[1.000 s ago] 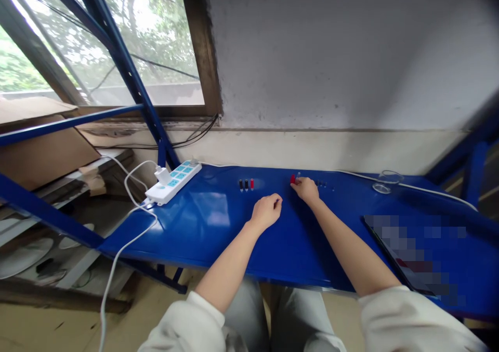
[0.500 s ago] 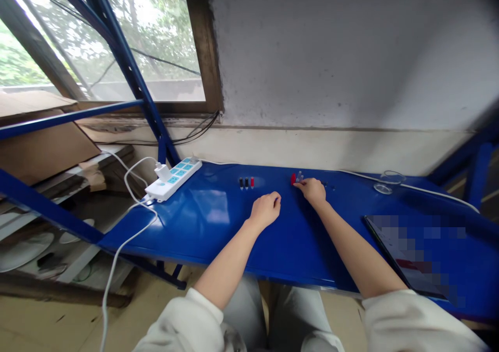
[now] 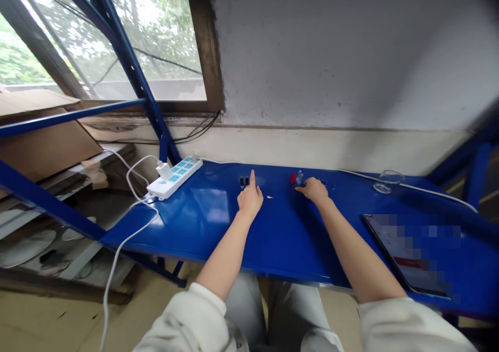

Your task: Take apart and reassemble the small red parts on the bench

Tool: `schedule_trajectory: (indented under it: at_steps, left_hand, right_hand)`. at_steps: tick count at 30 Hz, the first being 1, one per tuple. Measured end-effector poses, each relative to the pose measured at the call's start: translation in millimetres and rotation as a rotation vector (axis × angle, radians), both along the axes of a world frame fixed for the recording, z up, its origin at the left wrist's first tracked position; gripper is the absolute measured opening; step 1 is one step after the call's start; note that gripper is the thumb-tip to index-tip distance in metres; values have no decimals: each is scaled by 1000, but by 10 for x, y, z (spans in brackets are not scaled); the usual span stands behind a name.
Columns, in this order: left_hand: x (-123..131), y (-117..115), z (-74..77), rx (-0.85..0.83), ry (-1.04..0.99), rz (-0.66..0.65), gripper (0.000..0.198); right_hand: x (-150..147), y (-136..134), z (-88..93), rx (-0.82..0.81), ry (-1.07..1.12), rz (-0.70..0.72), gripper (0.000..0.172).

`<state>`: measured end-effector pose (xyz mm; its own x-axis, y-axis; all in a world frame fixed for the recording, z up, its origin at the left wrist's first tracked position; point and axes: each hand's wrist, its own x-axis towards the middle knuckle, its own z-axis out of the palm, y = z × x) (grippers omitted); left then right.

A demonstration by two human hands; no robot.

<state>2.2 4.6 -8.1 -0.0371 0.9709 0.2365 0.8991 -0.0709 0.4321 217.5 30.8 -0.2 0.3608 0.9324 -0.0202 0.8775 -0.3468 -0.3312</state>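
My left hand (image 3: 250,200) lies on the blue shelf top (image 3: 218,222) with its index finger stretched forward, holding nothing. The fingertip reaches a row of tiny dark vials (image 3: 244,181) and covers the spot beside them. My right hand (image 3: 314,190) rests knuckles up, fingers curled, just right of a small red piece (image 3: 292,178) and a small clear piece (image 3: 299,176); I see nothing in it. A tiny pale speck (image 3: 268,197) lies between my hands. A few tiny dark bits (image 3: 324,183) sit beyond my right hand.
A white power strip (image 3: 174,177) with a plugged-in adapter and white cable (image 3: 117,253) sits at the shelf's left end. A clear glass dish (image 3: 385,180) stands far right by a thin white wire. A tablet (image 3: 405,253) lies at the right. Blue rack beams (image 3: 128,66) and cardboard (image 3: 42,139) are on the left.
My left hand has moved forward and left from a resting fist, with its index finger now out at the row of vials. The right hand has drawn slightly back from the red and clear pieces.
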Motion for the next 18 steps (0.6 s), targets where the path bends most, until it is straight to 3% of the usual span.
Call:
schedule_trajectory:
  at_steps: [5,10,14,18]
  left_hand:
    - [14,61,-64,39,-31,-21,54]
    - [-15,116,-111,143,-148,-23,33]
    - [4,132,-128,186,-422,-149,21]
    - [118,51,-97,74,-842,-356,13]
  right_hand:
    - [-215,-344,152,117,23,81,35]
    - [-464,-572,62,355,171,298,26]
    - [-534,-580,-53,416,234,338,28]
    - [-565,-557,-107,419,359,257,36]
